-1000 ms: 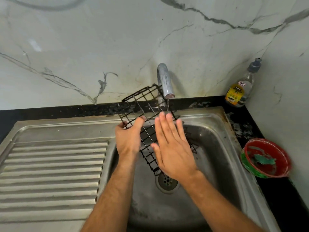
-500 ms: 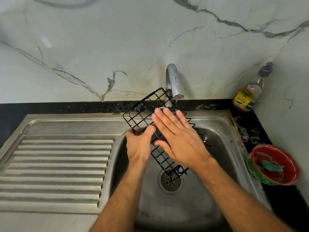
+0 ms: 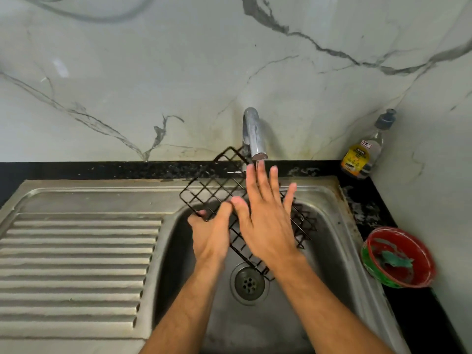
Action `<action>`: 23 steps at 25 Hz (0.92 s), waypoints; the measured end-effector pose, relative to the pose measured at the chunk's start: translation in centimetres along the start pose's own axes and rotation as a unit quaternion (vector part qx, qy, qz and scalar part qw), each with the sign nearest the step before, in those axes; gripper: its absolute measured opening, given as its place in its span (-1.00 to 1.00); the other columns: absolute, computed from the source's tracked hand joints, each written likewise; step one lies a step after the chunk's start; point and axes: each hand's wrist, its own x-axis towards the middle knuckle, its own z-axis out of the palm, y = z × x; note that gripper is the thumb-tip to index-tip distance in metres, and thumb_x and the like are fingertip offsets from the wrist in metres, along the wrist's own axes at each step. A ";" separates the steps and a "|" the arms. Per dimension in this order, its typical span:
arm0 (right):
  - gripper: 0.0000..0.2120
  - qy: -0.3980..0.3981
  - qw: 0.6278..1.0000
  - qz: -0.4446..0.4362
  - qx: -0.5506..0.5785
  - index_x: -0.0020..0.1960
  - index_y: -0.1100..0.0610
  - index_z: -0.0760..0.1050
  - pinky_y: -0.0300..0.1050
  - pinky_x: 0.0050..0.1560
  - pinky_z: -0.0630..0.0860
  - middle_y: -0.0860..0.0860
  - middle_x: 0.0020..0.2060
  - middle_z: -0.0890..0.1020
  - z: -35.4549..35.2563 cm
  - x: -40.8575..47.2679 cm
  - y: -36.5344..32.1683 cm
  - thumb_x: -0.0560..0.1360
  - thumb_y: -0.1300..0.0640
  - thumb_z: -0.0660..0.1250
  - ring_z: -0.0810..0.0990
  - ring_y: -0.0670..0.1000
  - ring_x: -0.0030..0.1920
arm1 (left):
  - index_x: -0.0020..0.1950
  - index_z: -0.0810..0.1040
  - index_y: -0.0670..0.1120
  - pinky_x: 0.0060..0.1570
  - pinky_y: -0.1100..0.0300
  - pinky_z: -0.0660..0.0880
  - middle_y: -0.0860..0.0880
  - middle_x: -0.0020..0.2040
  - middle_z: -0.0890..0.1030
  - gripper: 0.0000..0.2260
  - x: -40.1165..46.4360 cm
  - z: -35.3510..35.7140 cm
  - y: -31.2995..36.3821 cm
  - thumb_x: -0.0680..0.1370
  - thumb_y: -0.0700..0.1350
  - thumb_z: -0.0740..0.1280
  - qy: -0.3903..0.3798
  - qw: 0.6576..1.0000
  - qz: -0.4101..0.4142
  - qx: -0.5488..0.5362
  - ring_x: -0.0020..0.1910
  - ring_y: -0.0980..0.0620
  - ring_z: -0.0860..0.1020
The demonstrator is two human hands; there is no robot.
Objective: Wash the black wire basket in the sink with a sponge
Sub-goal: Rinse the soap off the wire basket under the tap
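Head view, looking down over a stainless steel sink [image 3: 329, 226] set in a black table [image 3: 421, 315] against a marble-patterned wall [image 3: 178, 72]. Black wire basket [image 3: 217, 190]: held tilted above the sink bowl, its far corner raised beside the tap [image 3: 252, 134] and its near corner low, close to the drain [image 3: 249, 283]. Left hand [image 3: 210, 236]: grips the basket's left edge, the thumb lying along the grid and fingertips curled round the wire from behind. Right hand [image 3: 265, 215]: flat and spread, fingers straight and slightly fanned, the palm laid against the upper face of the grid; its fingertips reach up to just below the tap's spout. Whether water runs from the spout cannot be told for certain. Both forearms enter from the lower edge of the picture. Ribbed draining board [image 3: 76, 264]: left of the bowl, part of the same steel unit. Soap bottle [image 3: 365, 149]: clear with a yellow label and dark pump top, standing in the far right corner of the table against the wall. Red bowl [image 3: 419, 274]: on the table right of the sink, with a green outer band, holding a green sponge [image 3: 393, 260]. Neither hand touches the sponge, which lies well apart from the basket.
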 end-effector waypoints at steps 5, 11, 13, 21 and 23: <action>-0.34 0.064 0.990 -0.093 -0.085 0.63 0.08 -0.05 0.27 0.56 -0.15 0.09 0.62 0.02 -1.4 2.9 -0.2 0.65 -0.25 -0.16 -0.08 0.15 0.61 | 0.32 0.36 0.01 0.25 -0.10 0.51 0.09 0.10 0.57 -0.26 -0.2 -0.3 0.6 0.29 0.38 0.41 -0.011 0.993 0.063 0.099 0.11 -0.03 0.57; -0.50 -0.081 0.954 -0.274 -0.095 0.54 -0.04 0.27 0.06 0.56 0.16 -0.03 0.52 0.35 -2.9 6.0 -1.7 0.69 -0.18 -0.10 0.22 -0.02 0.55 | 0.33 0.38 0.02 0.06 0.00 0.58 0.08 0.12 0.59 -0.24 0.3 -0.7 1.8 0.26 0.38 0.39 -0.063 0.895 0.258 0.358 0.06 0.00 0.61; -0.52 -0.147 0.963 -0.223 -0.036 0.51 -0.14 0.32 0.08 0.51 0.24 -0.15 0.48 0.39 -3.3 6.7 -0.9 0.68 -0.21 -0.11 0.26 -0.12 0.52 | 0.39 0.33 -0.03 0.16 -0.08 0.57 0.02 0.19 0.59 -0.10 0.4 -0.9 2.0 0.16 0.38 0.42 -0.055 0.895 0.237 0.375 0.12 -0.07 0.60; -0.44 -0.042 0.987 -0.151 -0.043 0.58 -0.03 0.20 0.05 0.54 0.18 -0.02 0.51 0.37 -2.0 4.7 1.4 0.66 -0.16 -0.20 0.31 0.03 0.52 | 0.40 0.27 -0.02 0.15 -0.01 0.55 -0.01 0.23 0.55 -0.09 0.4 -2.1 1.2 0.15 0.35 0.40 -0.019 0.906 0.247 0.343 0.14 -0.10 0.58; -0.40 -0.048 0.973 -0.220 -0.055 0.57 0.04 0.23 0.04 0.49 0.30 0.05 0.50 0.38 -2.1 4.5 1.0 0.65 -0.19 -0.16 0.35 0.04 0.50 | 0.43 0.25 -0.02 0.14 0.00 0.55 0.00 0.26 0.54 -0.05 0.5 -2.1 0.9 0.15 0.37 0.41 -0.037 0.894 0.270 0.356 0.16 -0.09 0.59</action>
